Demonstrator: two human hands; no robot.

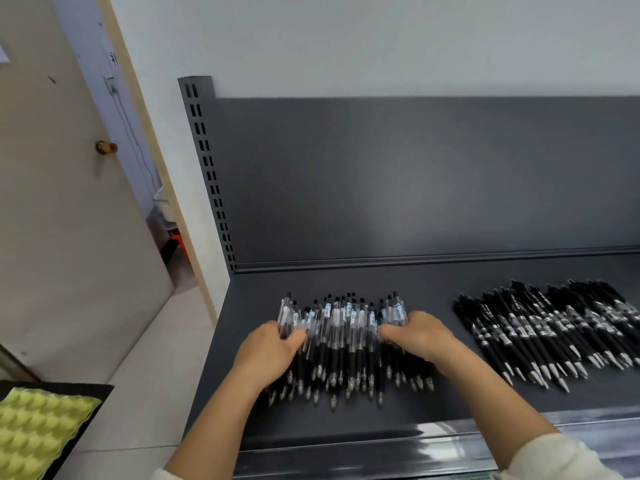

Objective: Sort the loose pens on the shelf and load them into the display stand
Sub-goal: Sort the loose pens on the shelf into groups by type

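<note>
Fingers of the left hand are curled in against the left edge of the clear-barrel pens with the thumb on top, so it's pinching the outermost few rather than lying flat. My read is that both hands are squeezing the pile from its two sides to square it into one bundle, which makes sense before trying to lift it. The pens lie flat on the grey shelf, pretty much parallel, long axis running front to back: metal tips toward the person, clicker ends toward the back panel. The right hand mirrors the left, fingers bent round the right edge of the same pile, though it's a bit blurry there. Further right, well apart, sits a second lot, the black pens. They have the same tips-forward layout, just fanned out a little. No display stand in view, so I'd guess loading hasn't started.
</note>
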